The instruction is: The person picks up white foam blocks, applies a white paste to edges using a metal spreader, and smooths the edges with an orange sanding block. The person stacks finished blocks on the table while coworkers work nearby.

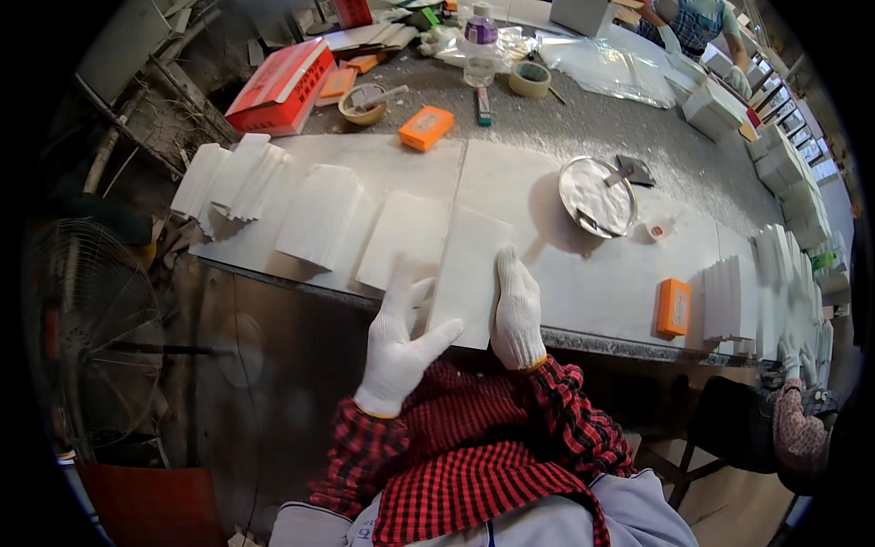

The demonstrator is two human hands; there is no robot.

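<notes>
A white rectangular stone tile (pixel 470 273) is held between my gloved hands at the table's near edge. My left hand (pixel 399 345) grips its left edge, the thumb lying across the lower face and the fingers partly hidden or blurred. Along the right edge my right hand (pixel 517 308) presses with its fingers together, its thumb out of sight. Just left of the held tile lies a short stack of white tiles (pixel 401 239). A taller stack (pixel 321 217) stands beyond it, and narrower white pieces (pixel 244 178) lean together at the far left.
A round metal dish of white paste (pixel 597 196) with a scraper sits right of centre. Orange boxes (pixel 674 307) (pixel 426 128), tape (pixel 530 79), a bottle (pixel 480 46) and a red carton (pixel 281 87) lie around. More tiles (pixel 729 299) stand right. A fan (pixel 100 337) is at left; co-workers (pixel 802 410) work nearby.
</notes>
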